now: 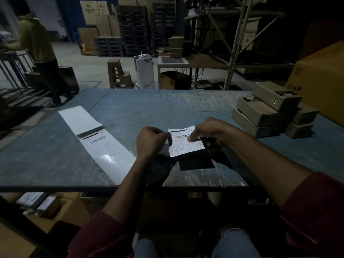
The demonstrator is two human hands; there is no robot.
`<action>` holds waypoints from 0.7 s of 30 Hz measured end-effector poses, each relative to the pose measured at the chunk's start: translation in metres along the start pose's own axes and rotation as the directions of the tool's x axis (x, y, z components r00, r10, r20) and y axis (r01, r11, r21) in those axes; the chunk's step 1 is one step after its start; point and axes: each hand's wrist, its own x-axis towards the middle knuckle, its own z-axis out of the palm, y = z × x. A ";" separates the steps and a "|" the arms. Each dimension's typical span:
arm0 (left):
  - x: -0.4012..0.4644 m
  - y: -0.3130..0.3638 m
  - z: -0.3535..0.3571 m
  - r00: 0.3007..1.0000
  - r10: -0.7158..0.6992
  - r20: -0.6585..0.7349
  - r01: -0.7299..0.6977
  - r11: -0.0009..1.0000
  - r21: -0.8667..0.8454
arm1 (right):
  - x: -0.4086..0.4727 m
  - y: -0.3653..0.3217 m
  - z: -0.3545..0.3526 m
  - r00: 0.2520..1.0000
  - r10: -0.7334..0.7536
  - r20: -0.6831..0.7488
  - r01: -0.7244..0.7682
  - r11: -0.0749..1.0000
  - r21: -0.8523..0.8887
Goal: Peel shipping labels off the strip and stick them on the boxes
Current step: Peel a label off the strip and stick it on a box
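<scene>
head: our left hand pinches the left edge of the shipping label | our right hand presses it with a fingertip onto a dark box on the table | label strip lies left | boxes stacked far right

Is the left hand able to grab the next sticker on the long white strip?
Probably yes. The strip lies uncovered on the table just beside the left hand, but that hand is pinching the label now.
</scene>
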 end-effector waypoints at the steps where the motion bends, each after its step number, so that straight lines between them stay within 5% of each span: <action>1: 0.000 -0.001 0.001 1.000 -0.007 0.019 0.007 1.000 -0.007 | 0.001 0.000 0.000 1.000 0.003 0.002 -0.003 1.000 -0.007; 13: -0.014 0.021 -0.007 0.935 -0.221 0.278 0.320 0.864 -0.390 | 0.016 0.008 0.003 1.000 0.025 0.009 -0.025 0.999 0.045; 21: -0.009 0.017 -0.004 0.961 -0.169 0.219 0.240 0.904 -0.353 | 0.008 0.007 0.003 0.999 0.030 -0.015 -0.029 0.998 0.063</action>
